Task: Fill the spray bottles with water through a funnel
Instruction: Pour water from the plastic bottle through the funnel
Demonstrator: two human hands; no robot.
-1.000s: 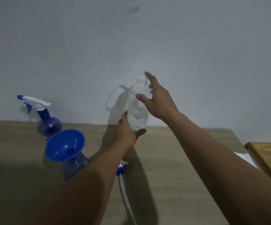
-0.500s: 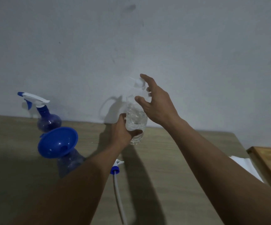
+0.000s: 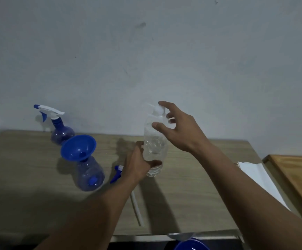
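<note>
At the worktop's (image 3: 20,168) back edge on the left, a blue spray bottle (image 3: 61,132) with its white trigger head fitted stands against the wall. Just in front of it, nearer the middle, a second blue bottle (image 3: 90,175) stands open and leaning right, with a blue funnel (image 3: 78,147) seated in its neck and tilted toward the camera. To its right a loose spray head (image 3: 116,173) lies on the worktop, partly hidden by the forearm, its white tube (image 3: 136,208) running toward the front edge.

Over the worktop's middle, the left hand (image 3: 137,163) grips the lower part of a clear water bottle (image 3: 154,143), thumb wrapped across its front. The bottle is upright and holds water; whether its base rests on the worktop cannot be told. The right hand (image 3: 182,129) is at the bottle's top with fingers spread apart, forefinger over the white cap (image 3: 158,111) and thumb against the shoulder; no firm grip on the cap shows.

Toward the right edge lie white paper sheets (image 3: 260,179), and beyond them a wooden board (image 3: 298,175). A blue rim (image 3: 191,245) shows below the front edge.
</note>
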